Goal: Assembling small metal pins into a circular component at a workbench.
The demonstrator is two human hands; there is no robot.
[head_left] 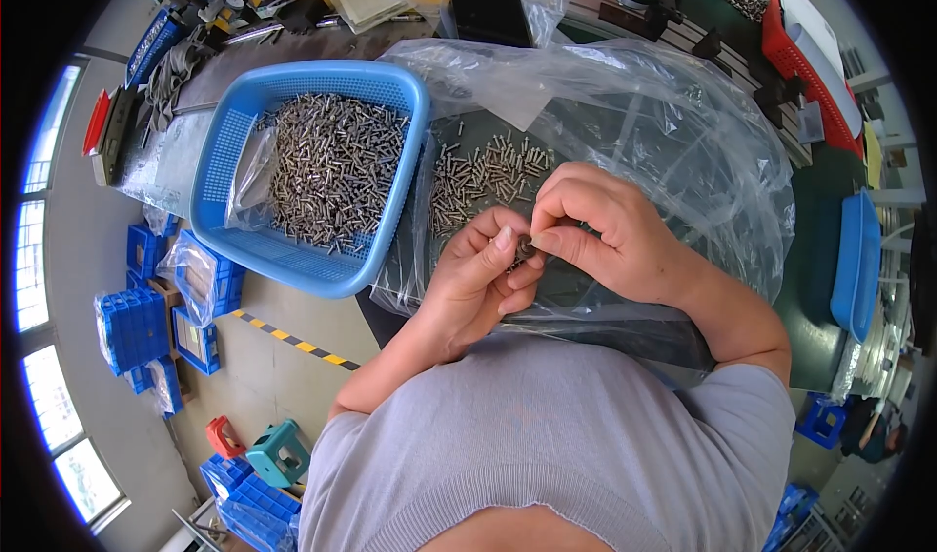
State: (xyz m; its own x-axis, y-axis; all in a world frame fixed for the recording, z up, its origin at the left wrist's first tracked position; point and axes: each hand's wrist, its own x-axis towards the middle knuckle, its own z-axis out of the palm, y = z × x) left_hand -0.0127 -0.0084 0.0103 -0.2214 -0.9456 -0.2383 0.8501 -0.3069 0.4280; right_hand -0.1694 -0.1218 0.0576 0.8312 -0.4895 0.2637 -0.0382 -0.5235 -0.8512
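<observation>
From here I see the left hand (pixel 473 281) curled around small, dark, glinting metal pieces (pixel 523 251), the right hand (pixel 617 238) pinching at them, thumb and forefinger bent. Beyond, slim silvery metal pins (pixel 485 173) lie heaped near crinkled clear plastic sheeting (pixel 673 152); more fill a perforated, round-cornered blue plastic basket (pixel 322 80).

Left-hand windows (pixel 51 396) are blown out white, glare is scattered across the clear plastic sheet (pixel 683 147), and straight edges are bowed toward the blackened rim.
</observation>
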